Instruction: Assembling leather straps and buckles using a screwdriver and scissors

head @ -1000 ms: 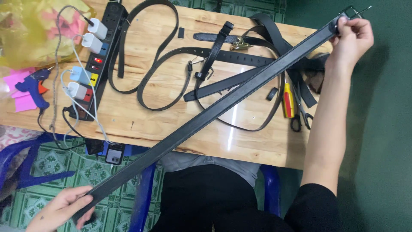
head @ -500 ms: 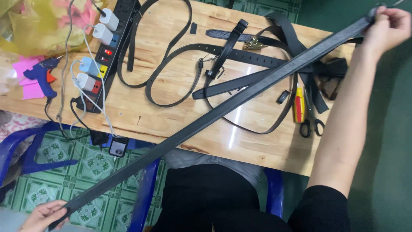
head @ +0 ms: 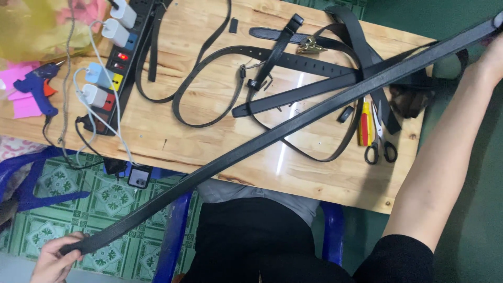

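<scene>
Head view. A long black belt strap [head: 277, 133] is held stretched taut on a diagonal, from the lower left of the frame to the upper right, above the near edge of a wooden table [head: 220, 131].

The left hand [head: 52, 259] is seen at the lower left, over the green patterned floor; its fingers are closed around the strap's lower end. The right hand [head: 495, 50] lies at the upper right frame edge and is largely cut off; the strap's upper end meets it there, but whether its fingers are clamped on the strap cannot be told.

On the table, beyond the strap, several loose black belts [head: 293, 57] are spread and tangled. Black-handled scissors [head: 380, 139] lie just beside a yellow and red tool [head: 364, 123] near the right end. A black power strip [head: 123, 60] with white chargers is set at the left, and a blue glue gun [head: 36, 89] rests further left on pink paper.
</scene>
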